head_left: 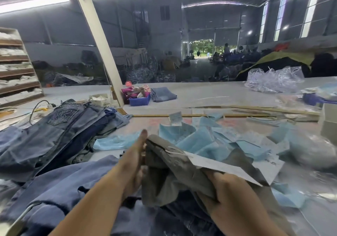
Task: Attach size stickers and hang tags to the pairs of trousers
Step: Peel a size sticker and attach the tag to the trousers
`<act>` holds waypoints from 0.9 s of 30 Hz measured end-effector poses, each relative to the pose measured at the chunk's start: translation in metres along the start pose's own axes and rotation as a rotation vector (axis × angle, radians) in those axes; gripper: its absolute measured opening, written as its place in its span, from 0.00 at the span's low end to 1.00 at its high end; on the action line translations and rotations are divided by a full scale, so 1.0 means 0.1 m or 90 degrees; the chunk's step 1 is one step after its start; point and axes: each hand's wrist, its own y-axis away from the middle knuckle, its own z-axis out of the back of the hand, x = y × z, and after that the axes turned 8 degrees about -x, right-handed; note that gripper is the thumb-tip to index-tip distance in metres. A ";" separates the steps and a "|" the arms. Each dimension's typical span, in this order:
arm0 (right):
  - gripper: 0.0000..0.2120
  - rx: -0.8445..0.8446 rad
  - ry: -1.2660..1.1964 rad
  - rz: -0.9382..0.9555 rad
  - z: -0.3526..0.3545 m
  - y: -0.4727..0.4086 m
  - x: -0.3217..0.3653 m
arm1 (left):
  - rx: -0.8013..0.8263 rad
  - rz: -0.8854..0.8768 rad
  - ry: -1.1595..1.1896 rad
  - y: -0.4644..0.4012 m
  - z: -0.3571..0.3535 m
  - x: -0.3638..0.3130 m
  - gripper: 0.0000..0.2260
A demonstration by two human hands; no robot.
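Trousers [164,164] of grey cloth sit bunched between our hands, lifted just above the blue denim [63,186] lying in front of us on the table [200,93]. Our left hand [134,155] lies flat against the cloth's left side with fingers straight, while our right hand [224,186] grips the fabric beside a white paper tag [224,168]. Blue paper slips [197,135] lie scattered just beyond.

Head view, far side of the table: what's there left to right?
Wooden shelf → white box → blue tray → folded jeans → heap of clear plastic.
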 end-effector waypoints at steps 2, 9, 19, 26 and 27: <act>0.21 -0.005 -0.071 -0.013 -0.06 -0.03 -0.01 | 0.014 -0.009 0.135 -0.02 0.16 -0.01 0.32; 0.17 -0.066 -0.059 0.023 -0.14 -0.09 0.26 | 0.102 0.067 0.022 0.13 0.31 0.26 0.39; 0.22 0.059 -0.059 0.074 -0.29 -0.03 0.56 | 0.093 -0.170 0.061 0.16 0.59 0.03 0.28; 0.23 0.098 -0.012 0.135 -0.40 -0.07 0.68 | 0.028 -0.328 -0.145 0.15 0.59 0.18 0.19; 0.24 0.154 -0.025 0.149 -0.40 -0.09 0.67 | 0.012 -0.356 -0.149 0.16 0.60 0.20 0.17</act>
